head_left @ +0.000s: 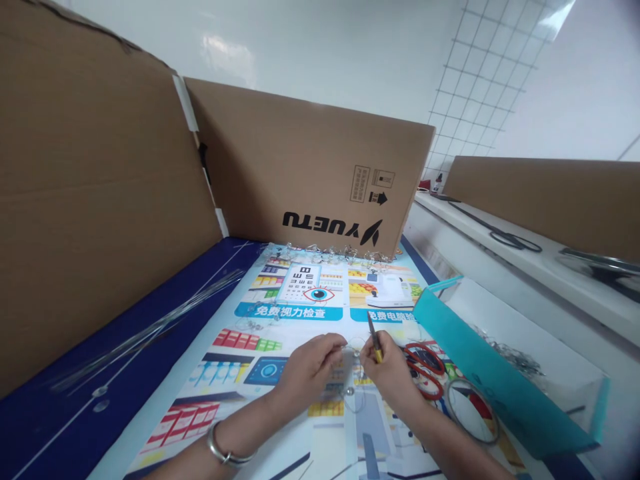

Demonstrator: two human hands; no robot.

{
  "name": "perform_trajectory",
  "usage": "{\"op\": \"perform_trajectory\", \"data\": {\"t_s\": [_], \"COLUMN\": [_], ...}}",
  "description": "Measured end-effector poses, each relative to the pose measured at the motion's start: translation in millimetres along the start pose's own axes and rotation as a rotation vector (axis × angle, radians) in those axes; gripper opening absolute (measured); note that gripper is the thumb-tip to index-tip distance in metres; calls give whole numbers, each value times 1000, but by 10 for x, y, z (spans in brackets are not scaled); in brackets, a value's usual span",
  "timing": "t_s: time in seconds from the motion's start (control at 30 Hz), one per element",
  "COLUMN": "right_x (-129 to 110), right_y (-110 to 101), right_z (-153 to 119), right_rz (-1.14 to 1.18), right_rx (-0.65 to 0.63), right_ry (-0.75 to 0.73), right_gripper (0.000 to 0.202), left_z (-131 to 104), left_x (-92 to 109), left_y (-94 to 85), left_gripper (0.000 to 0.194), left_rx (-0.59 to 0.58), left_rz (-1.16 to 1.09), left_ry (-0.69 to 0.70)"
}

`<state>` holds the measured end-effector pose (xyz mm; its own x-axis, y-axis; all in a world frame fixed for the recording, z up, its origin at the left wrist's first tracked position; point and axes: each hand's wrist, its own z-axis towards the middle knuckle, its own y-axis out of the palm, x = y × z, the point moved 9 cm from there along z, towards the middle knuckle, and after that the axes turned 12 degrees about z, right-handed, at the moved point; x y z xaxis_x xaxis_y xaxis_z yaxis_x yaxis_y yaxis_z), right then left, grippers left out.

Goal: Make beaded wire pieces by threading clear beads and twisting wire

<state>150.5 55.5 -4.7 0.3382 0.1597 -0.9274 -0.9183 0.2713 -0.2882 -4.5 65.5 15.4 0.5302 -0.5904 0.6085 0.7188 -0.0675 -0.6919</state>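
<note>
My left hand (313, 363) is closed, thumb and fingertips pinching a thin clear wire or line (356, 340) that curves across to my right hand. In my right hand (390, 373) is a slim pointed tool (373, 333), dark at the tip and yellow lower down; its exact kind is unclear. The right fingertips also meet near the thin line. A small shiny bead (357, 355) sits between the hands, and another round bead (350, 391) lies just below on the printed sheet. Red-handled scissors (433, 360) rest beside my right hand.
A teal box (505, 387) at the right holds a heap of fine wire pieces (517, 358). Near it lies a clear ring-shaped roll (473, 411). Long clear strands (165, 327) stretch along the left. Cardboard panels (310, 167) stand behind, with small shiny wire pieces (345, 253) along their base.
</note>
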Motion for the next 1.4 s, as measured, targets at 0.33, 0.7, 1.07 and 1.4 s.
{"op": "perform_trajectory", "data": {"t_s": [0.33,0.7,1.07,1.4], "right_x": [48,-251,-310,-231], "right_y": [91,133,216,220], "right_z": [-58,-132,-180,-167], "right_rz": [71,-158,-159,-115], "right_rx": [-136,-151,-217,-260], "right_ry": [72,-53,-68,-46], "right_gripper": [26,20,30,26], "left_z": [18,-4,-3,-83], "left_x": [7,71,159,319], "left_y": [73,124,203,121], "left_gripper": [22,20,19,19], "left_rx": [-33,-66,-50,-146], "left_rz": [150,317,452,435], "left_ry": [100,138,304,585]}}
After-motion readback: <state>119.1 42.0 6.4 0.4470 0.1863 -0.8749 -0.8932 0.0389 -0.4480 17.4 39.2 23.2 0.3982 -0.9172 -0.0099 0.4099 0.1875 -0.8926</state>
